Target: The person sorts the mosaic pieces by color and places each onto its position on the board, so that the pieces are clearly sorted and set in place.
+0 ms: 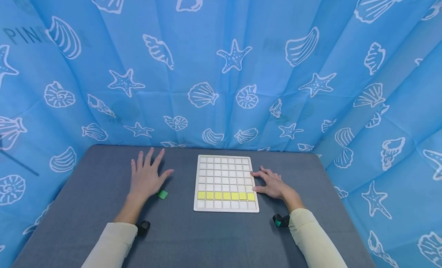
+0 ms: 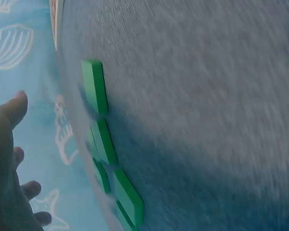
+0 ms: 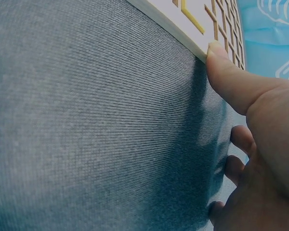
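Note:
A white grid board point(image 1: 208, 178) lies flat on the grey table, with a row of yellow square tiles point(image 1: 226, 196) across its second row from the bottom. My right hand point(image 1: 272, 185) rests at the board's right edge, thumb and index fingertips touching the rim; the right wrist view shows the thumb point(image 3: 231, 79) on the rim, the other fingers loosely bent. To the left of the board, my left hand point(image 1: 145, 179) is spread palm down above several green tiles point(image 2: 95, 86), holding nothing. One green tile point(image 1: 163, 194) peeks out beside the hand; the others are hidden under it in the head view.
A grey cloth covers the table point(image 1: 221, 241). Behind and along both sides hangs a blue curtain point(image 1: 221, 68) printed with white shells and starfish, close to the table's far edge. Black bands point(image 1: 281, 220) are worn at both wrists.

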### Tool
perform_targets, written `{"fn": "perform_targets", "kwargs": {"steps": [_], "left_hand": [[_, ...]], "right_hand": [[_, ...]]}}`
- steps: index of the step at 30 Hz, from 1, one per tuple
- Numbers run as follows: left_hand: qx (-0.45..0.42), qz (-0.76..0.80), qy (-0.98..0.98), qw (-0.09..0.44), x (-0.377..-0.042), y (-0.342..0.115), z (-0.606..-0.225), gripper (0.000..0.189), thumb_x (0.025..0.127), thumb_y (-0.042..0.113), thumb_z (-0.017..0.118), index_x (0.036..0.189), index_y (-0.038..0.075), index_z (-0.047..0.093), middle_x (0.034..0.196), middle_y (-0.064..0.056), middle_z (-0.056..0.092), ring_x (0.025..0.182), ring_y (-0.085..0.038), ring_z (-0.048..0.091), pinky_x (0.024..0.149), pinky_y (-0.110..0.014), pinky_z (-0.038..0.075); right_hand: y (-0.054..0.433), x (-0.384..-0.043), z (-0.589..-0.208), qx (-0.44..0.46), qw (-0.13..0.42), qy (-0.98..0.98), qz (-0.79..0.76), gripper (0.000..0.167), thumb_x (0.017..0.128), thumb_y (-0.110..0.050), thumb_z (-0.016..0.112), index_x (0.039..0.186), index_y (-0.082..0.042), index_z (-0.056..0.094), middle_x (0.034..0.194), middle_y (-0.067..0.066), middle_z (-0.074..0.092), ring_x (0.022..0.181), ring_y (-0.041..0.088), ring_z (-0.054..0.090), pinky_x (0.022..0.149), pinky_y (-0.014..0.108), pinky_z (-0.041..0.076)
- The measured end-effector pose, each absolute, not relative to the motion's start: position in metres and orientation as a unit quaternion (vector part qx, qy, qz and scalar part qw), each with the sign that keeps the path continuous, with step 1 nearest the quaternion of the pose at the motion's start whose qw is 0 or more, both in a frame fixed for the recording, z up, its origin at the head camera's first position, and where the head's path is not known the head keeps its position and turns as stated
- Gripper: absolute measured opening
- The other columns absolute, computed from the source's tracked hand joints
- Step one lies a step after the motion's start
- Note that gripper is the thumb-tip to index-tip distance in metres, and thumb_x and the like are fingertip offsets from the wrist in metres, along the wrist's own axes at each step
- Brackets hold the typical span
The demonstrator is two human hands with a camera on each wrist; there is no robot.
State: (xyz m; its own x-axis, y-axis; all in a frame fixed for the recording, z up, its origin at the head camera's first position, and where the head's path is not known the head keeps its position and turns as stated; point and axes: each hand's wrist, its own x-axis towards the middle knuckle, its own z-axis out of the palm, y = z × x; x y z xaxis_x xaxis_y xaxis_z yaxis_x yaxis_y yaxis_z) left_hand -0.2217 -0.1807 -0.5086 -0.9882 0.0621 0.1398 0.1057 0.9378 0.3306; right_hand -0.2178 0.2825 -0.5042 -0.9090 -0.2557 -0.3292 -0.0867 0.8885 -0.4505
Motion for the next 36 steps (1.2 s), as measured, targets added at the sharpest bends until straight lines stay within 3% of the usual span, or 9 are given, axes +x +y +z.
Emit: {"fn": "perform_targets", "kwargs": {"steps": [10, 15, 21, 30, 36], "left_hand": [[-0.013, -0.186, -0.982, 0.04, -0.222, -0.203, -0.511, 0.087, 0.094, 0.051, 0.068, 0.163, 0.019, 0.025, 0.16, -0.03, 0.029, 0.146, -0.059, 0.021, 0.116, -0.076, 0.011], [-0.001, -0.205, -0.978, 0.028, -0.22, -0.21, -0.513, 0.079, 0.094, 0.044, 0.07, 0.157, 0.009, 0.036, 0.152, -0.033, 0.036, 0.14, -0.058, 0.026, 0.117, -0.073, 0.013], [0.002, -0.214, -0.977, 0.008, -0.221, -0.217, -0.517, 0.058, 0.096, 0.036, 0.07, 0.139, 0.001, 0.052, 0.134, -0.032, 0.045, 0.124, -0.051, 0.036, 0.108, -0.066, 0.028], [0.04, -0.232, -0.971, -0.042, -0.224, -0.219, -0.517, 0.037, 0.1, 0.032, 0.065, 0.121, 0.002, 0.058, 0.134, -0.03, 0.043, 0.124, -0.049, 0.032, 0.094, -0.062, 0.038], [0.059, -0.241, -0.967, -0.058, -0.225, -0.221, -0.52, 0.033, 0.101, 0.029, 0.065, 0.118, 0.001, 0.06, 0.138, -0.03, 0.04, 0.125, -0.049, 0.029, 0.094, -0.062, 0.039]], "right_hand": [[0.284, -0.218, -0.502, -0.086, 0.199, 0.952, -0.216, 0.066, 0.096, -0.046, 0.068, 0.155, -0.024, 0.045, 0.169, 0.023, 0.016, 0.15, 0.058, 0.018, 0.119, 0.075, 0.007], [0.284, -0.219, -0.502, -0.09, 0.197, 0.952, -0.217, 0.067, 0.097, -0.046, 0.067, 0.155, -0.024, 0.044, 0.169, 0.023, 0.016, 0.149, 0.058, 0.018, 0.118, 0.075, 0.007], [0.284, -0.218, -0.503, -0.09, 0.197, 0.952, -0.218, 0.067, 0.097, -0.046, 0.067, 0.156, -0.024, 0.044, 0.169, 0.023, 0.016, 0.15, 0.057, 0.018, 0.118, 0.075, 0.006], [0.282, -0.218, -0.503, -0.086, 0.202, 0.952, -0.215, 0.066, 0.097, -0.046, 0.066, 0.156, -0.025, 0.043, 0.17, 0.022, 0.016, 0.151, 0.057, 0.018, 0.119, 0.074, 0.007], [0.283, -0.217, -0.502, -0.091, 0.201, 0.95, -0.22, 0.066, 0.097, -0.046, 0.066, 0.156, -0.024, 0.043, 0.17, 0.023, 0.016, 0.151, 0.057, 0.018, 0.119, 0.074, 0.007]]}}
